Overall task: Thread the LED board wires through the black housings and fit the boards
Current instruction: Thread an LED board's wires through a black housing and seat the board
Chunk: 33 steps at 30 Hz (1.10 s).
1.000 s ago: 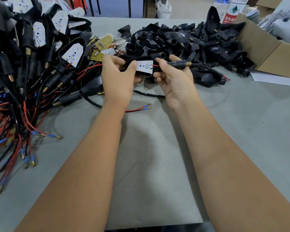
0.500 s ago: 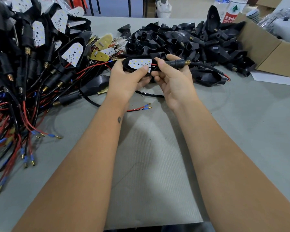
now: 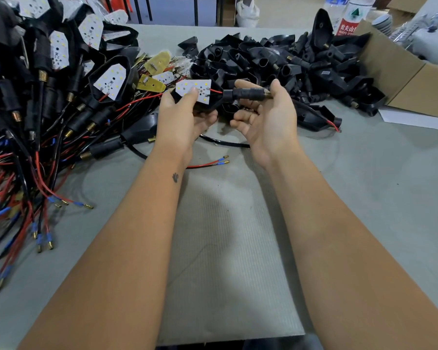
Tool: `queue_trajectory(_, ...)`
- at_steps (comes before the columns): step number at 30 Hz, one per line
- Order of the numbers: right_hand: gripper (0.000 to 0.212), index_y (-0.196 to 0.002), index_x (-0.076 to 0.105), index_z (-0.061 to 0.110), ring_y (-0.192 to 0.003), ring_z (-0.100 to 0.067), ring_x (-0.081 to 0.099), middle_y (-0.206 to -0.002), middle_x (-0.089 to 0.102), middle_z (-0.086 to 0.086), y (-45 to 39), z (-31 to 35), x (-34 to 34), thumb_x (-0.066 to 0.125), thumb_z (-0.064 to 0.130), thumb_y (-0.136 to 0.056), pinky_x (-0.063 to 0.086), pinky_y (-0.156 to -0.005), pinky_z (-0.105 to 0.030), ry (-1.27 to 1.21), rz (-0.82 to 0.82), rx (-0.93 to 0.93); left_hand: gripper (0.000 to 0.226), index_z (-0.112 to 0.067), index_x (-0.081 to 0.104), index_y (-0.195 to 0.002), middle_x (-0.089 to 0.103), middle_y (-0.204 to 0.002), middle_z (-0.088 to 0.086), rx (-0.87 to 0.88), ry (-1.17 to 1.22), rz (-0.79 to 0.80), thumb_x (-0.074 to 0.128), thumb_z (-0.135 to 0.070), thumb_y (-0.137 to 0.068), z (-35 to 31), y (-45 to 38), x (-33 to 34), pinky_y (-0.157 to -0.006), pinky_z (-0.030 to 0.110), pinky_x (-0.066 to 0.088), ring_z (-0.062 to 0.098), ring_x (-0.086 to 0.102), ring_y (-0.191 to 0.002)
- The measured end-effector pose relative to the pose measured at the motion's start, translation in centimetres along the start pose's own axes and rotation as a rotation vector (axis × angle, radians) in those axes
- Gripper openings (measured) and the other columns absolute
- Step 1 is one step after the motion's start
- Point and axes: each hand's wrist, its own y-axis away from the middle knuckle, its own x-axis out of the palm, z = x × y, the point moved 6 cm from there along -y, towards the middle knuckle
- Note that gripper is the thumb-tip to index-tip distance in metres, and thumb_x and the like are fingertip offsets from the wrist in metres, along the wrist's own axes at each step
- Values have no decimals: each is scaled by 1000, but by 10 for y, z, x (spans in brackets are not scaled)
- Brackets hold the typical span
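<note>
White LED board (image 3: pixel 194 90) sits at the mouth of a black housing (image 3: pixel 213 103), held up over the table (image 3: pixel 364 198) between both hands, not clearly seated yet. A red wire (image 3: pixel 216 91) runs from the board into the housing's stem (image 3: pixel 245 93), which ends in a brass threaded tip.

Left hand (image 3: pixel 185 117) cups the housing from below, thumb pressing on the board face. Right hand (image 3: pixel 268 114) lies palm up, fingers loosely apart; the stem rests across it by the thumb, and a firm grip can't be confirmed.

Handling guess: light assembly. Board is thin, flat and stiff, its solder joints likely fragile, so press at the edges, not on the LEDs. Housing is hard moulded plastic, matte, fairly smooth; hold it by the body or stem. Wire is thin and flexible, so pull gently.

Finished units (image 3: pixel 36 97) with red and black leads lie heaped to the left, empty housings (image 3: pixel 276 61) are piled behind, loose boards (image 3: pixel 159 72) between them. Cardboard box (image 3: pixel 410 77) at right.
</note>
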Motion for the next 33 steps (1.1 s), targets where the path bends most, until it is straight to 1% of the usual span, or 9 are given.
queue_trajectory(5, 32, -104, 65, 7, -53, -10, 38, -72, 42, -1, -1, 5, -9, 40, 28, -104, 40, -51, -23, 75, -118, -51, 12, -11, 48, -103, 63, -89, 10, 2, -24, -46, 50, -2, -94, -2, -2, -3, -60, 26, 56, 19, 67, -61)
queue_trajectory(9, 20, -99, 56, 5, -51, -10, 46, -68, 46, -3, -1, 8, -16, 53, 25, -100, 47, -51, -23, 64, -164, -90, 19, -9, 49, -107, 63, -93, 12, -2, -40, -57, 49, 0, -91, 0, -4, -5, -62, 27, 56, 18, 68, -64)
queue_trajectory(13, 23, -94, 55, 4, -54, -14, 54, -72, 53, -7, -3, 8, -19, 54, 26, -100, 55, -56, -27, -16, -167, -75, 39, -10, 45, -129, 63, -106, 16, -29, -23, -71, 48, 2, -91, 0, -4, -9, -65, 28, 57, 25, 69, -76)
queue_trajectory(15, 34, -83, 59, 6, -55, -18, 59, -71, 56, -9, -5, 6, -19, 45, 30, -103, 57, -59, -30, -92, -155, -31, 38, -15, 46, -126, 63, -107, 15, -21, -16, -82, 46, 3, -92, 0, -3, -9, -65, 28, 57, 27, 69, -78)
queue_trajectory(18, 41, -81, 65, 7, -57, -16, 56, -74, 56, -7, -7, 5, -21, 39, 27, -104, 55, -59, -28, -62, -170, -33, 33, -15, 50, -120, 64, -100, 9, 5, -23, -98, 45, 3, -93, -3, -1, -10, -65, 27, 57, 23, 68, -75)
queue_trajectory(21, 25, -83, 62, 10, -52, -9, 45, -68, 45, -1, -8, 6, -24, 47, 17, -102, 47, -52, -22, 36, -248, -108, 36, -12, 50, -126, 62, -105, 9, 0, -28, -118, 45, 3, -94, -3, -2, -12, -66, 25, 57, 21, 68, -73)
queue_trajectory(24, 18, -79, 55, 10, -52, -10, 49, -66, 51, -2, -8, 8, -28, 58, 10, -96, 50, -54, -23, 35, -290, -151, 36, -9, 48, -129, 62, -111, 13, 12, -34, -132, 46, 3, -94, -4, -2, -12, -65, 24, 57, 22, 68, -73)
queue_trajectory(27, 16, -79, 60, 7, -52, -10, 52, -66, 56, -4, -7, 9, -29, 63, 10, -93, 51, -56, -23, 55, -273, -165, 32, -10, 48, -126, 61, -119, 17, 9, -37, -143, 47, 1, -95, -4, -4, -14, -64, 23, 56, 21, 68, -71)
queue_trajectory(33, 18, -74, 63, 8, -48, -9, 52, -58, 58, 0, -3, 7, -24, 70, 15, -89, 49, -52, -22, 181, -221, -154, 31, -13, 51, -121, 63, -104, 10, 7, -24, -148, 48, 0, -93, -3, -9, -20, -64, 24, 55, 18, 67, -72)
